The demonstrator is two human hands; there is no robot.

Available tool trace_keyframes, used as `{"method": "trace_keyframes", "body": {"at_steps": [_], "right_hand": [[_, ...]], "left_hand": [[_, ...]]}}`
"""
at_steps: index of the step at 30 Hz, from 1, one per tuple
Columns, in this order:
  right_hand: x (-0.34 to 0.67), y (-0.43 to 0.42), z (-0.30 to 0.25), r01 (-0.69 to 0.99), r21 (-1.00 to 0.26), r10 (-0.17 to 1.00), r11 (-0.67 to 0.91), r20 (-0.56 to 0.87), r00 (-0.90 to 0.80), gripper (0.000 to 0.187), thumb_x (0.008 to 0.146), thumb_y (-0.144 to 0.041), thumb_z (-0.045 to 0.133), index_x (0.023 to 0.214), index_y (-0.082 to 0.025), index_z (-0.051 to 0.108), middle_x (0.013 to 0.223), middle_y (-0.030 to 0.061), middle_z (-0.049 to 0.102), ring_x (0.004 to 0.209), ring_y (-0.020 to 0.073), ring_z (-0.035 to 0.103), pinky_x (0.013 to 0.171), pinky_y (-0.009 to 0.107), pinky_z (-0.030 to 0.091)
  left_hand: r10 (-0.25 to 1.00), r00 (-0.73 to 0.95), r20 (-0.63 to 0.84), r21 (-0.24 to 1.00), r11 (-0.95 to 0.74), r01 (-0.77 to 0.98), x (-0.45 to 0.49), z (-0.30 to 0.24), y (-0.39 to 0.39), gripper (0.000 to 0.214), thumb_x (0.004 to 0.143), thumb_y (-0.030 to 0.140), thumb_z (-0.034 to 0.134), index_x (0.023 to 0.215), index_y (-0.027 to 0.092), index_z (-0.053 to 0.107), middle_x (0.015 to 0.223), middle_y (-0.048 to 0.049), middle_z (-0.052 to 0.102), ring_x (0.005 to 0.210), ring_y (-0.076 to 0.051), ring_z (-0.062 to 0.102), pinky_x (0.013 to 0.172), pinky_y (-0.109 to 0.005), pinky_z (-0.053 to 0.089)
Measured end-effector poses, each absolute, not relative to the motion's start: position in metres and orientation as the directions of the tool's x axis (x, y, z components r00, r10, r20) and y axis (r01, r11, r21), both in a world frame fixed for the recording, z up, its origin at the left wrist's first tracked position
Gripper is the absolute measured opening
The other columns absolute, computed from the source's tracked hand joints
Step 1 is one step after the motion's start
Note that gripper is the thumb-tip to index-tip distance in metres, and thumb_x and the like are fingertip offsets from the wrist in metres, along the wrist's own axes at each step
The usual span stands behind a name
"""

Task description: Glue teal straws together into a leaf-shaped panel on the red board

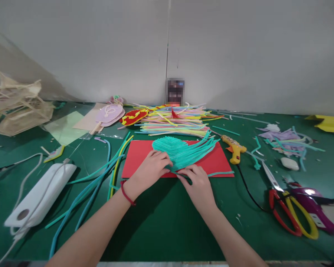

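A turquoise leaf shape (180, 152) made of pipe cleaners laid side by side rests on a red card (136, 150), its loose ends fanning out to the right. Along its lower edge runs a single turquoise pipe cleaner (221, 173), reaching past the card's right side. My left hand (155, 165) pinches this pipe cleaner at the leaf's bottom edge, fingertips touching the leaf. Just right of it, my right hand (198, 181) holds the same strand between thumb and fingers. The strand's left end is hidden by my fingers.
Behind the card lies a pile of pastel pipe cleaners (175, 122), with a phone (175, 92) against the wall. To the right are a yellow glue gun (235, 150), scissors (285, 215) and a purple tool (308, 196). Blue and green pipe cleaners (93, 185) and a white power strip (41, 194) lie left.
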State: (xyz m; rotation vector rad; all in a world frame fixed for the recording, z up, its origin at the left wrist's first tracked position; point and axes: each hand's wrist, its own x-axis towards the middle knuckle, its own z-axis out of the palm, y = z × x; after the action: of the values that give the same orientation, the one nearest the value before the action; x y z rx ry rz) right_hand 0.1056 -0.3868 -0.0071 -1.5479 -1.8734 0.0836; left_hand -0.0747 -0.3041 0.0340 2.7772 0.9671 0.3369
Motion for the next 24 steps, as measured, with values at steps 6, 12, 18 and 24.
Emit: {"method": "trace_keyframes", "body": {"at_steps": [6, 12, 18, 24], "right_hand": [[0.1044, -0.385, -0.0108, 0.842, -0.462, 0.898, 0.278, 0.436, -0.058, 0.014, 0.091, -0.028, 0.055, 0.091, -0.021, 0.067, 0.084, 0.0055, 0.064, 0.081, 0.0196, 0.057, 0.073, 0.034, 0.043], [0.1047, -0.3845, -0.0127, 0.854, -0.427, 0.893, 0.297, 0.44, -0.09, 0.017, 0.092, -0.027, 0.052, 0.091, -0.02, 0.068, 0.082, 0.0047, 0.064, 0.079, 0.018, 0.056, 0.071, 0.032, 0.04], [0.1038, -0.3853, -0.0105, 0.873, -0.379, 0.888, 0.306, 0.443, -0.119, 0.018, 0.093, -0.025, 0.051, 0.091, -0.02, 0.069, 0.083, 0.0044, 0.064, 0.078, 0.0177, 0.055, 0.067, 0.031, 0.037], [0.103, -0.3861, -0.0084, 0.894, -0.32, 0.883, 0.314, 0.444, -0.151, 0.022, 0.095, -0.022, 0.046, 0.093, -0.021, 0.068, 0.084, 0.0047, 0.064, 0.077, 0.0177, 0.053, 0.065, 0.032, 0.034]], "left_hand": [[0.645, 0.744, 0.178, 0.292, -0.756, 0.586, -0.0774, 0.0251, -0.3053, 0.009, 0.09, 0.023, 0.056, 0.096, 0.023, 0.063, 0.097, 0.0012, 0.064, 0.096, -0.016, 0.057, 0.093, -0.035, 0.029], [0.644, 0.748, 0.163, 0.291, -0.755, 0.587, -0.0735, 0.028, -0.31, 0.008, 0.089, 0.023, 0.058, 0.095, 0.022, 0.064, 0.095, 0.0016, 0.065, 0.095, -0.016, 0.057, 0.093, -0.035, 0.027], [0.646, 0.74, 0.188, 0.306, -0.754, 0.581, -0.0727, 0.0252, -0.3091, 0.008, 0.089, 0.023, 0.058, 0.094, 0.022, 0.064, 0.095, 0.0026, 0.066, 0.093, -0.015, 0.058, 0.095, -0.035, 0.026], [0.636, 0.743, 0.208, 0.304, -0.764, 0.569, -0.0729, 0.0229, -0.3081, 0.007, 0.089, 0.023, 0.059, 0.093, 0.022, 0.064, 0.094, 0.0025, 0.066, 0.09, -0.015, 0.058, 0.095, -0.035, 0.025]]}}
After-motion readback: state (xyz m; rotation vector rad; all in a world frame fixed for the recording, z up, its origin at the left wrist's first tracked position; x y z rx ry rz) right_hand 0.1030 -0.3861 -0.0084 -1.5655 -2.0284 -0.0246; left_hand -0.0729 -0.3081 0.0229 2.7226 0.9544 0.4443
